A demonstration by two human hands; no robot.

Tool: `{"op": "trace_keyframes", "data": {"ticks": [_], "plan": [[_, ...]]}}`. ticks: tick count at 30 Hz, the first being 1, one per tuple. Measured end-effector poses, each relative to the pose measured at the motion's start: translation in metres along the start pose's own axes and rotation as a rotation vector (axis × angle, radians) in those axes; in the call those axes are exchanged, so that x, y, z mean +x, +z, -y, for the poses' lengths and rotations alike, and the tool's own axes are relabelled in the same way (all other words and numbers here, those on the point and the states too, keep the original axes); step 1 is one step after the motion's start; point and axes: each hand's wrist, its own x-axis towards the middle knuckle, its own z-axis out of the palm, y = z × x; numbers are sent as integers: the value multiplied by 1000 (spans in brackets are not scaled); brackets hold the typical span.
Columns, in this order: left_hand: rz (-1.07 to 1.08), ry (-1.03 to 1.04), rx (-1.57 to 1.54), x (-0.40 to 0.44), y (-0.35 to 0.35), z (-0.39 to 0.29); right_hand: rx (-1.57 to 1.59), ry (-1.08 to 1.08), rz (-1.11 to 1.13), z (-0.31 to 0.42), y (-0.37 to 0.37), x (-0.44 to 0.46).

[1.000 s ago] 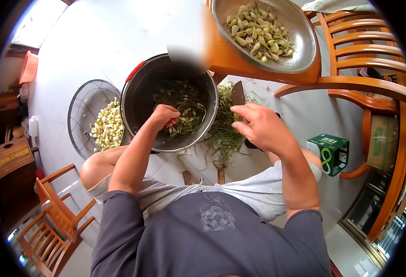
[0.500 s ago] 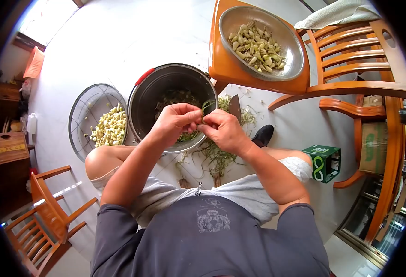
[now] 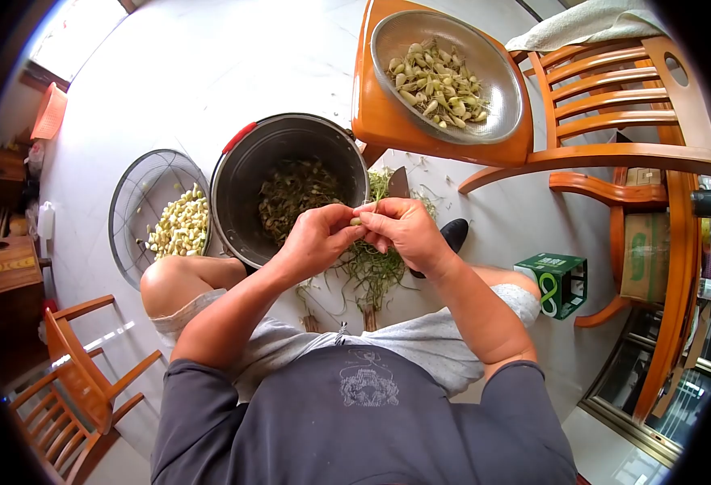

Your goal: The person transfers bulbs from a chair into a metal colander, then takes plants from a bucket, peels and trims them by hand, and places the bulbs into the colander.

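My left hand (image 3: 317,241) and my right hand (image 3: 406,230) meet just past the near right rim of the dark pot (image 3: 228,198). Both pinch a small pale-green onion-like bulb (image 3: 356,221) between thumbs and fingertips, partly hidden by the fingers. Inside the pot lie brownish-green peelings (image 3: 295,194). Left of it, a wire-mesh basket (image 3: 121,198) holds a heap of cleaned white bulbs (image 3: 182,226). Untrimmed bulbs (image 3: 438,85) fill part of a metal strainer bowl (image 3: 505,97) at the upper right.
The bowl stands on an orange wooden stool (image 3: 368,105). Cut green stalks (image 3: 376,279) and a knife blade (image 3: 398,183) lie on the floor right of the pot. A green box (image 3: 561,283) sits beside my right knee. Wooden chairs (image 3: 606,105) stand at both sides.
My hands have come lower, nearer my body, and the green strand between them has given way to a visible bulb. The view has shifted slightly, showing more peelings in the pot.
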Motion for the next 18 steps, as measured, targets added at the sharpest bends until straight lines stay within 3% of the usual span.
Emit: {"op": "trace_keyframes", "data": {"ticks": [4,7,13,18], "plan": [[-38,88,91,0,1,3,12,5,-19,8,-7,-6],[-123,314,181,1,3,8,-29,22,5,12,-13,-9],[21,73,-51,0,7,-4,-199,-4,0,7,-14,-13],[-44,155,88,1,13,0,-529,-128,-88,-1,-11,-15]]}}
